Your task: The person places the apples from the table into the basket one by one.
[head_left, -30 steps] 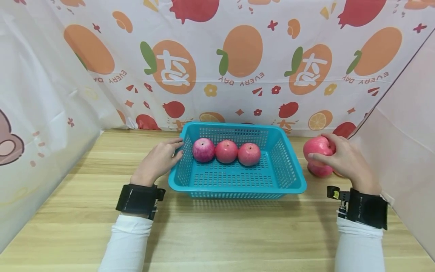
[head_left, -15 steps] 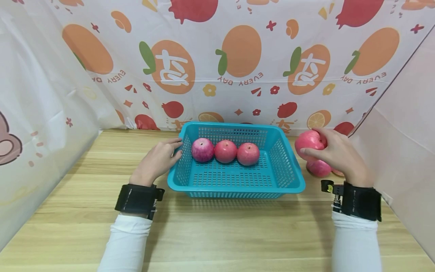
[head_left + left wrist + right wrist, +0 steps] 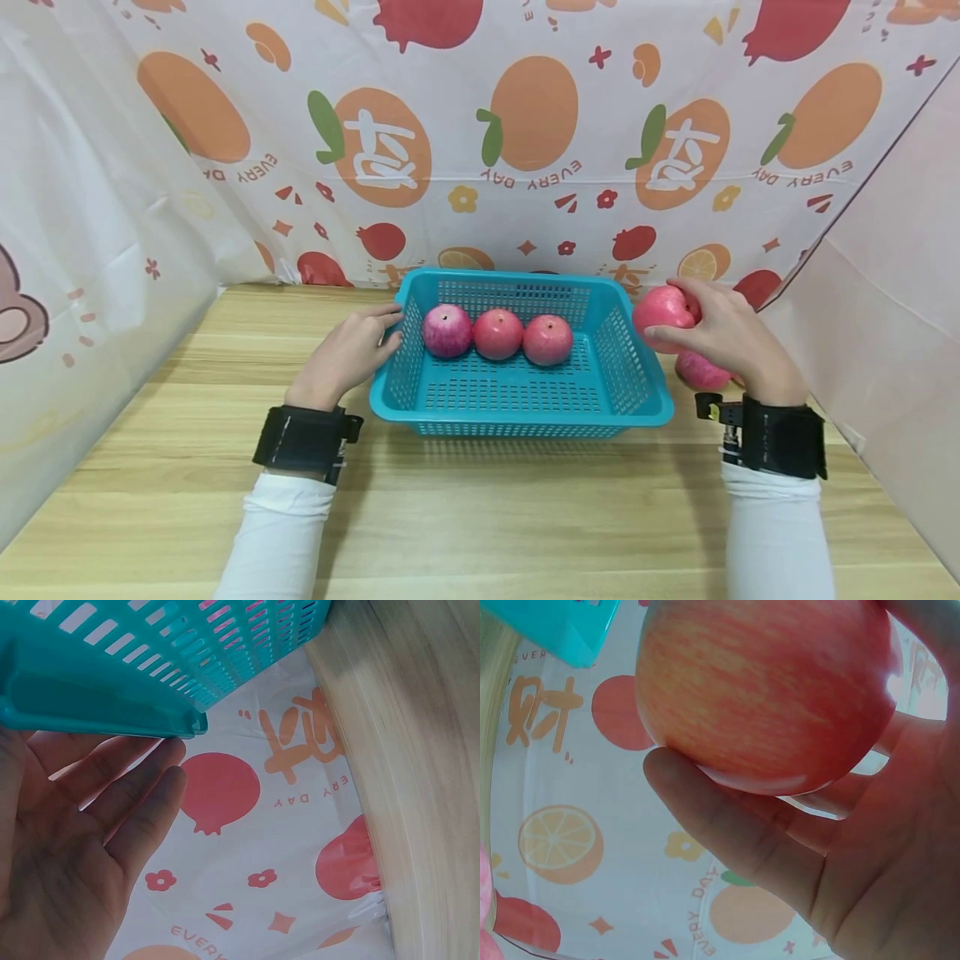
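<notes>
My right hand [image 3: 723, 333] holds a red apple [image 3: 664, 317] raised by the basket's right rim, with thumb and fingers around it. The same apple [image 3: 765, 690] fills much of the right wrist view. A blue plastic basket [image 3: 510, 421] stands on the table. Inside it, toward the back, sit a purplish apple [image 3: 447, 331], a red apple [image 3: 498, 334] and another red apple [image 3: 548, 340] in a row. At the basket's left rim rests my left hand [image 3: 341, 354]; in the left wrist view its fairly straight fingers [image 3: 146, 817] meet the rim's outer edge.
On the table behind my right hand lies a pinkish-red apple [image 3: 702, 372], partly covered, with a sliver of another fruit beside it. A fruit-printed white sheet [image 3: 457, 125] hangs behind the basket, and pale walls flank the wooden table [image 3: 525, 517].
My right hand has carried the apple left, from above the fruit on the right toward the basket's right rim. My left hand stays at the left rim.
</notes>
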`<state>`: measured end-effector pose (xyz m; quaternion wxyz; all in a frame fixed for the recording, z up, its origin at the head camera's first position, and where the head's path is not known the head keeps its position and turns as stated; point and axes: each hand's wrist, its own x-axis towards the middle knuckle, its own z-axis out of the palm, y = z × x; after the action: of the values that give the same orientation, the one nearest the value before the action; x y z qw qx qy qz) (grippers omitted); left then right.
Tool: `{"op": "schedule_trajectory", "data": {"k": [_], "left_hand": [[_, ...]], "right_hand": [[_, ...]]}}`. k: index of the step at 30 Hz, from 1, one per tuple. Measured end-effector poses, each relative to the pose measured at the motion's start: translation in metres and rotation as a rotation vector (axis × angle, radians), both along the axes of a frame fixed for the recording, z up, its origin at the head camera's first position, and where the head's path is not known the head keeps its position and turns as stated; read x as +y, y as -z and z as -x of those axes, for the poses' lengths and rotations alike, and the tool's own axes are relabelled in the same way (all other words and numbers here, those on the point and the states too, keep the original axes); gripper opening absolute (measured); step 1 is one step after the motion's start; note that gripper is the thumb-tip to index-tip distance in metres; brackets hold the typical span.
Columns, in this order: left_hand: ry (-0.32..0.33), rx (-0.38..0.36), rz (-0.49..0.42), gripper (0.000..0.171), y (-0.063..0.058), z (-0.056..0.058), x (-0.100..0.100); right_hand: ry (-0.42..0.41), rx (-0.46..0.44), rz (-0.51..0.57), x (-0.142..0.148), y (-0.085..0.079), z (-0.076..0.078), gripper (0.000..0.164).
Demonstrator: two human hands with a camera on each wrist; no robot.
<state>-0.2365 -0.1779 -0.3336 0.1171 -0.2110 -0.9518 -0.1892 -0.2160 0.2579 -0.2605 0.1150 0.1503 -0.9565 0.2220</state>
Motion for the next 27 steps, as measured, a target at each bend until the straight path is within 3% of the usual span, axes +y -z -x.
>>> {"op": "schedule_trajectory", "data": {"k": [27], "left_hand": [[-0.011, 0.021, 0.000, 0.040, 0.001, 0.000, 0.001]], "right_hand": [[-0.032, -0.006, -0.060, -0.023, -0.005, 0.002, 0.080]]}}
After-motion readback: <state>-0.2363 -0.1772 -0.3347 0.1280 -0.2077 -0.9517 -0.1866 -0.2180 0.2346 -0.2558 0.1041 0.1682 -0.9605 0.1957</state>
